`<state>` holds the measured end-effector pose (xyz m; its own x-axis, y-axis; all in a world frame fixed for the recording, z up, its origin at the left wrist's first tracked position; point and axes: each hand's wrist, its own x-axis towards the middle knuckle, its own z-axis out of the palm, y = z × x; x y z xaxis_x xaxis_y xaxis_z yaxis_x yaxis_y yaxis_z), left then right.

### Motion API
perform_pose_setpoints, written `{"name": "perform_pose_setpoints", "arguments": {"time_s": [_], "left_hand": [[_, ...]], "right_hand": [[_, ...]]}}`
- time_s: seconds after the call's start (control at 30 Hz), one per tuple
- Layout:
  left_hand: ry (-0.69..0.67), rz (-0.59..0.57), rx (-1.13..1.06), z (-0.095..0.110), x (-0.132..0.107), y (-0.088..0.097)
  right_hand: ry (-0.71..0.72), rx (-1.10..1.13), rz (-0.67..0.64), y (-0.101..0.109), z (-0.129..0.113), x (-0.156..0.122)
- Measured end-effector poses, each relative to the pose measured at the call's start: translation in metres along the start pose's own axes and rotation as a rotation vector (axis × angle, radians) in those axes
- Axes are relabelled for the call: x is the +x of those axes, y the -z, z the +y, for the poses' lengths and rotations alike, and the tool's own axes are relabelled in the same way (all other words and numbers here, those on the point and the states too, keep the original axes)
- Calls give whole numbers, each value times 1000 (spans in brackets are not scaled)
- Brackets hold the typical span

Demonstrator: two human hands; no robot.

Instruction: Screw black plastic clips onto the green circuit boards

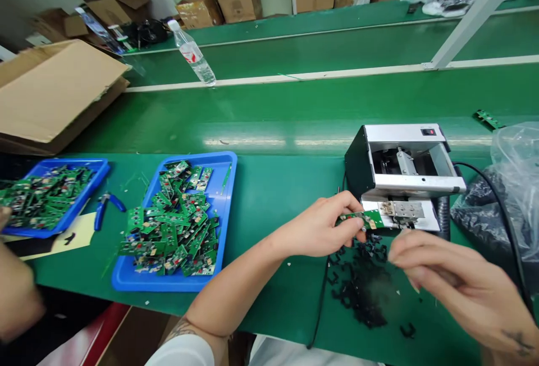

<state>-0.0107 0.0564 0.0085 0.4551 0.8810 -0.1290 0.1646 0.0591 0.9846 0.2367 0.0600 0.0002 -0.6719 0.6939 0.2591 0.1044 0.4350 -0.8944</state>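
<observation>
Well, the left hand [314, 225] grips a flat green circuit board [365, 219] beside the silver-and-black metal machine [400, 158]; the curled right hand [452, 282] perhaps holds something unseen. A slip could bend the board.

Electronics workshop: circuit boards [172, 225], green conveyor [286, 102]

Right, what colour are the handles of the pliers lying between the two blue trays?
The pliers' handles are blue, shown best in the head view.
</observation>
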Motion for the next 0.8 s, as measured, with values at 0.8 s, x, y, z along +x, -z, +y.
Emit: {"name": "perform_pose_setpoints", "arguments": {"time_s": [0.8], "left_hand": [[-63, 295, 86, -12, -3, -19]], "right_hand": [[-60, -202, 502, -29, 27, 7]]}}
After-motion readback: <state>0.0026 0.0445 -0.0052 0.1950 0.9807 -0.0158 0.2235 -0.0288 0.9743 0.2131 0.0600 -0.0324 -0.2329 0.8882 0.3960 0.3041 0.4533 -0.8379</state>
